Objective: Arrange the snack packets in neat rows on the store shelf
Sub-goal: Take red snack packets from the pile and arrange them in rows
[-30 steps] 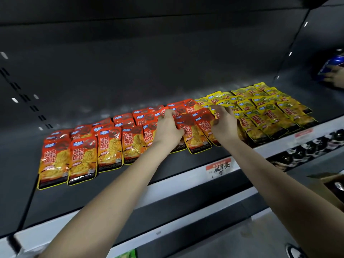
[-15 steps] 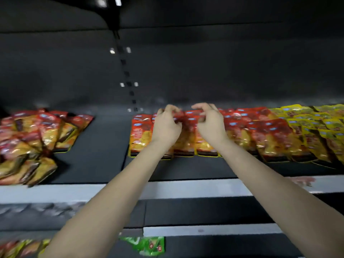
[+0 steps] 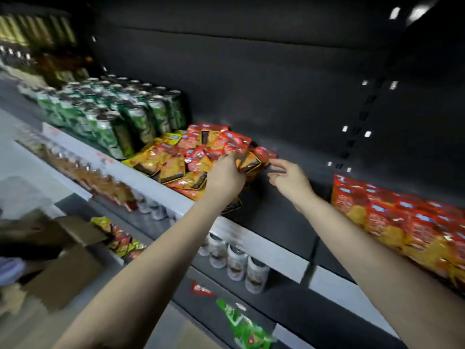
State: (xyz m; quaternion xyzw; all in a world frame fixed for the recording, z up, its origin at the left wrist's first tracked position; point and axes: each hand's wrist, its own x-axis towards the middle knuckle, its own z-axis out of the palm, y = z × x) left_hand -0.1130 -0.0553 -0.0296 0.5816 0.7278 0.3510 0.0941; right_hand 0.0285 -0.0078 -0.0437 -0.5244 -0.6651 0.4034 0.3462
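Snack packets [image 3: 201,157] heaped beside green cans [image 3: 130,114]; left fingers [image 3: 232,157] pinch one, right fingers [image 3: 276,163] spread.

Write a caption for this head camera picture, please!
Left hand grabs a snack packet from the messy pile.

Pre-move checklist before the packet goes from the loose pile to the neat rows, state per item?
1. Left hand grip on a packet at the pile's right edge: ok.
2. Right hand free, fingers open: ok.
3. Bare shelf between loose pile and neat rows: ok.
4. Only one packet in the grip: cannot tell.
5. Pile tidy: not ok, packets overlap at mixed angles.
6. Green cans standing clear of the hands: ok.
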